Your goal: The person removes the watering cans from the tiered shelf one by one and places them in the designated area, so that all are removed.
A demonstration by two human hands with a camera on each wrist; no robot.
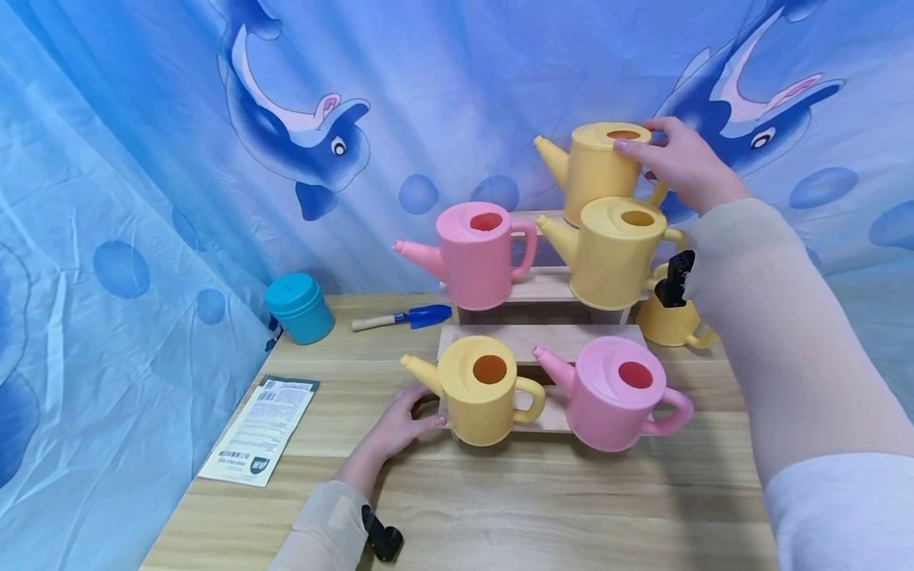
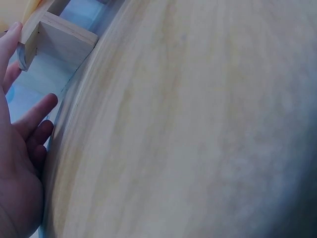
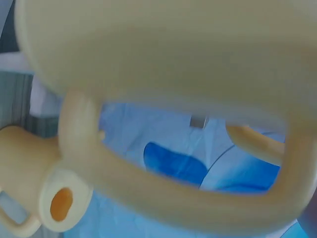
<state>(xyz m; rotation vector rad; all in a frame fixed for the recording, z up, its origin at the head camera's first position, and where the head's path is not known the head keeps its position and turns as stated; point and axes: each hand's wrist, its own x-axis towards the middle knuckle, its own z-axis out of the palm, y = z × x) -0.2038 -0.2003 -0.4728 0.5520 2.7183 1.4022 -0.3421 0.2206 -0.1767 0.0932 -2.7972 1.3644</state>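
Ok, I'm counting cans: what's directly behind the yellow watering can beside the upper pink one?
Another yellow watering can at the top of the wooden stand, the right hand at its rim. The nearer yellow can covers part of its base and of the stand.

From where I stand, the person's left hand (image 1: pixel 403 428) and right hand (image 1: pixel 678 162) are ungloved. A soft, pale beige cuff (image 1: pixel 324 519) wraps the left wrist, low in the frame left of centre, and a small black device (image 1: pixel 383 538) with a rounded end juts from it. At right of centre, a similar pale wrist covering (image 1: pixel 735 226) goes with a blockier black device (image 1: pixel 674 279). Further up that arm, at the lower right, sits a loose whitish sleeve (image 1: pixel 842 511) with a curved edge.
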